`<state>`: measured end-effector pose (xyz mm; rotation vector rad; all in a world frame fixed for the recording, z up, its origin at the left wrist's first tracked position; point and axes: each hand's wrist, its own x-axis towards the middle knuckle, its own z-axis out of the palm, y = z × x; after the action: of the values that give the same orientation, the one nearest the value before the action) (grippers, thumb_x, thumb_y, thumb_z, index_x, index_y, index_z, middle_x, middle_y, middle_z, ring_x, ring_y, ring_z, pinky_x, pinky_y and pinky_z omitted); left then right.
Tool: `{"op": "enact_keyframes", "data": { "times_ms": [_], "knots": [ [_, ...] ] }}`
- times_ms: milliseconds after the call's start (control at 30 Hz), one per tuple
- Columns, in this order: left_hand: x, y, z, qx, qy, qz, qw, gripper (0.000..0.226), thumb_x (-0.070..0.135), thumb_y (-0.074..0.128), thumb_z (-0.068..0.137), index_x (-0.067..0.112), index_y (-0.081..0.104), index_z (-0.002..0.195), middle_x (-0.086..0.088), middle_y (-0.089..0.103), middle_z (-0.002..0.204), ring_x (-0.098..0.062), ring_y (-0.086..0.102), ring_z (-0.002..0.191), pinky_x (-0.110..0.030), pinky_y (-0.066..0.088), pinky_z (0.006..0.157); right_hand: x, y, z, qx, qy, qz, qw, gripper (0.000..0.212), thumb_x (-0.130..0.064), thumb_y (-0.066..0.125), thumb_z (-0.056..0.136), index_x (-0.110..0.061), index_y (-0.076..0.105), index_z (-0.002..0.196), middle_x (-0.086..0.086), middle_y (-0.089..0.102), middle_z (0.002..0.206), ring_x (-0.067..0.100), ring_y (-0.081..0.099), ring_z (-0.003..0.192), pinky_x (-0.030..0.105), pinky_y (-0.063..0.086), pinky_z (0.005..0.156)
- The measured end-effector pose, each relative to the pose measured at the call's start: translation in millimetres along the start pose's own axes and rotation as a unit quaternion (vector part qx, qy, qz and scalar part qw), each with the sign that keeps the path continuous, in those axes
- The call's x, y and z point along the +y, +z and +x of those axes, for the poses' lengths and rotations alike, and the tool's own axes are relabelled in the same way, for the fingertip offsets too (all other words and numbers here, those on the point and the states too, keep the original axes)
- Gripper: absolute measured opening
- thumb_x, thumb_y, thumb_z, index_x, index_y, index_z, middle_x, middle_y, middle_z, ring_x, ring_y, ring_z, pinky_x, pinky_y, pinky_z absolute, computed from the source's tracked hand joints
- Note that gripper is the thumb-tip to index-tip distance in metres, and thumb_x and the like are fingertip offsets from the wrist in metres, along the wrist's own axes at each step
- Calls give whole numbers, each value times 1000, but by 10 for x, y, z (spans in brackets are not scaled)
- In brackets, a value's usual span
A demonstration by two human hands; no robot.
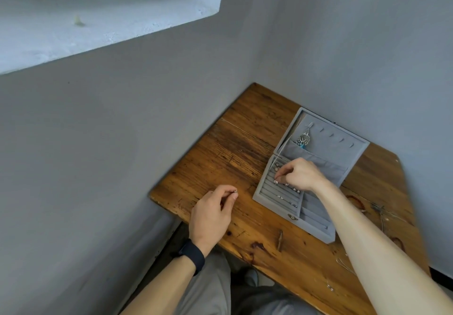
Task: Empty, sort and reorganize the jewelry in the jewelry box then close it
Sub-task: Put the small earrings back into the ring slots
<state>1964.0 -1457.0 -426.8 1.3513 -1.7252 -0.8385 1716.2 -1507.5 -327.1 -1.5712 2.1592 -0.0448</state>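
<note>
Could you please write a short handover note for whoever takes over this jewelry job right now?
Left hand: pinches a small silver piece above the table, left of the box.
Right hand: pinches another silver piece at the ring rows of the open grey jewelry box. I cannot tell whether it is placing or lifting.
Done: several small pieces sit in the ring rows, and a silver pendant hangs in the lid.
Left: a red bracelet and loose earrings lie on the table. The box is not yet closed.
</note>
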Motion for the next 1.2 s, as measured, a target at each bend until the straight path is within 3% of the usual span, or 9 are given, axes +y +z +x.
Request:
{"op": "enact_keyframes", "data": {
  "times_ms": [200,267,333,433,700,900,1033,1200],
  "knots": [
    [-9,12,-5,5,11,10,1000,17,43,58,97,38,65,112,15,69,97,-1,65,88,-31,58,73,-17,39,-6,20,-5,56,998,5,-31,79,82,-35,75,83,-13,72,83,7,65,71,22,49,59],
    [-7,6,-6,5,12,12,1000,17,43,58,97,38,65,111,15,69,97,-2,65,88,-32,58,73,-10,62,26,14,10,67,998,5,-34,79,81,-36,75,81,-13,73,86,9,67,80,26,54,70],
    [-2,3,-9,5,10,12,1000,17,43,58,96,38,65,111,15,68,97,-2,65,88,-32,58,73,8,83,62,7,33,56,998,5,-39,77,79,-43,75,76,-19,72,86,10,65,93,39,51,91],
    [2,7,-12,6,10,17,1000,18,45,57,96,38,65,111,14,68,96,-4,65,87,-33,58,73,13,89,75,-4,51,50,997,20,-35,73,78,-55,71,74,-29,69,83,9,60,103,47,44,100],
    [-6,13,-18,7,16,28,999,20,47,56,96,38,65,112,13,67,93,-4,64,83,-33,57,68,67,167,91,37,67,81,994,8,-50,70,73,-57,70,76,-24,69,94,16,59,107,50,43,100],
    [-1,11,-21,6,22,29,999,20,48,55,96,40,64,111,13,66,91,-3,63,81,-32,57,68,29,292,-37,148,74,26,986,5,-44,64,85,-44,69,83,-16,69,106,22,54,114,43,33,96],
    [31,-28,-18,-1,32,13,999,16,45,60,95,40,67,109,19,66,95,3,61,87,-21,54,73,81,366,-75,177,52,58,981,10,-49,60,87,-46,69,91,-15,71,106,22,56,114,43,40,98],
    [119,-95,103,-24,-5,-61,998,10,33,67,93,37,70,101,23,64,101,13,55,99,-10,44,82,269,339,-343,226,31,195,954,11,-40,59,92,-41,67,99,-21,67,98,12,63,101,45,52,92]
  ]
}}
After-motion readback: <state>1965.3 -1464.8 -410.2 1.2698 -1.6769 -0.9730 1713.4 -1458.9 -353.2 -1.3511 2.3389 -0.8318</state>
